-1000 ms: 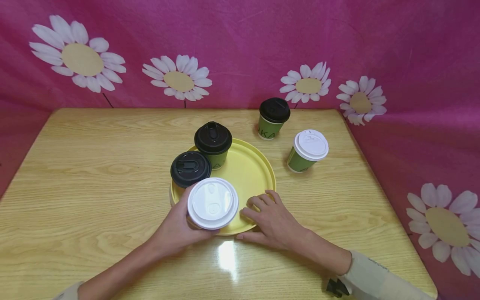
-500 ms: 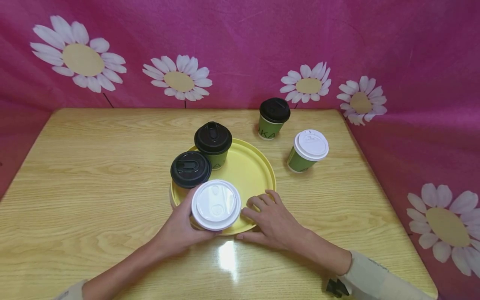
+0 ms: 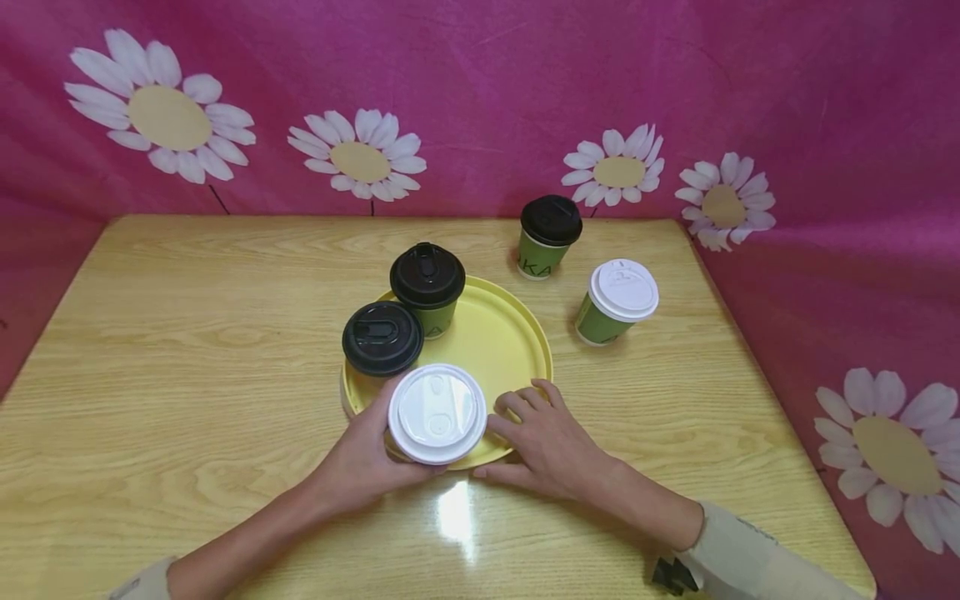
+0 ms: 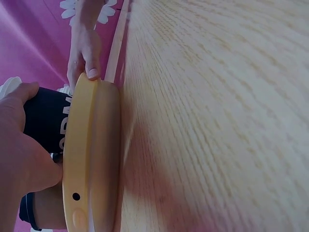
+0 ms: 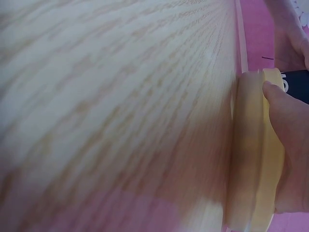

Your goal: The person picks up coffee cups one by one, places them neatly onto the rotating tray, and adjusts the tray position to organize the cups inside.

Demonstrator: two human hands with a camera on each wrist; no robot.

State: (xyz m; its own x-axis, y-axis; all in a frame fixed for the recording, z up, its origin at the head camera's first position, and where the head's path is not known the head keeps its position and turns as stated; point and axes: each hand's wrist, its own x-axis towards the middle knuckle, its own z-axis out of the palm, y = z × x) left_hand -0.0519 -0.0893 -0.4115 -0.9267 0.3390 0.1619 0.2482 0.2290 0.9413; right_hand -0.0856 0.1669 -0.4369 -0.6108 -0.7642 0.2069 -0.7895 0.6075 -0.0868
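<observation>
My left hand (image 3: 367, 454) grips a paper cup with a white lid (image 3: 438, 414); its dark sleeve with pale letters (image 4: 46, 118) shows in the left wrist view. This cup stands over the near part of a round yellow tray (image 3: 498, 333). Behind it on the tray are two cups with black lids, one at the left (image 3: 382, 337) and a green one (image 3: 435, 317) farther back. My right hand (image 3: 551, 442) holds the tray's near right rim, its thumb (image 5: 275, 91) outside and its fingers curled over the inner side.
To the right of the tray, on the wooden table (image 3: 187, 333), stand a green cup with a black lid (image 3: 542, 254) and a green cup with a white lid (image 3: 603, 321). A pink cloth with daisies (image 3: 480, 92) hangs behind the table.
My left hand has shifted the white-lidded cup slightly to the right and toward me. The right hand and the other cups stay where they were.
</observation>
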